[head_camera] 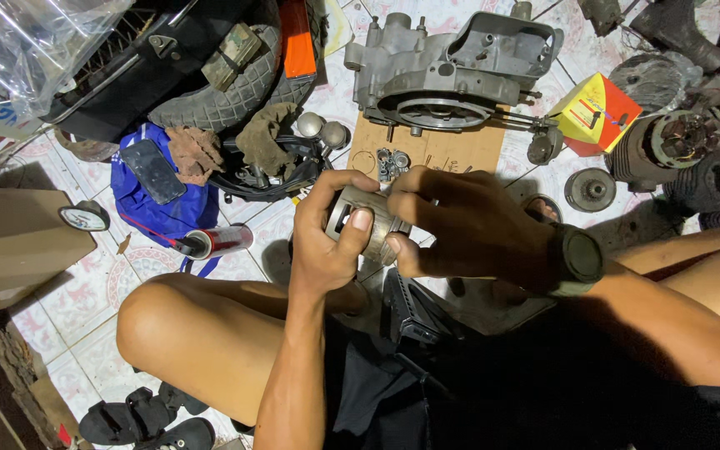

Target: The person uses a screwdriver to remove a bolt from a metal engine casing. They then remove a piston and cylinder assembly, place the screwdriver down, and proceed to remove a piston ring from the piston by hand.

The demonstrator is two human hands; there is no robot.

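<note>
A short metal cylinder, like a piston, sits between both hands at the middle of the view. My left hand wraps it from the left, thumb across its front. From the right, my right hand closes over its top and side; a dark watch is on that wrist. Much of the part is hidden by the fingers. Just beyond the hands, small metal parts lie on a cardboard sheet, with a grey engine case resting at its far end.
I sit on a tiled floor, knee raised at left. A tyre, rags, a phone on blue cloth, a spray can, a cardboard box, a yellow-red carton, engine cylinders and sandals surround me.
</note>
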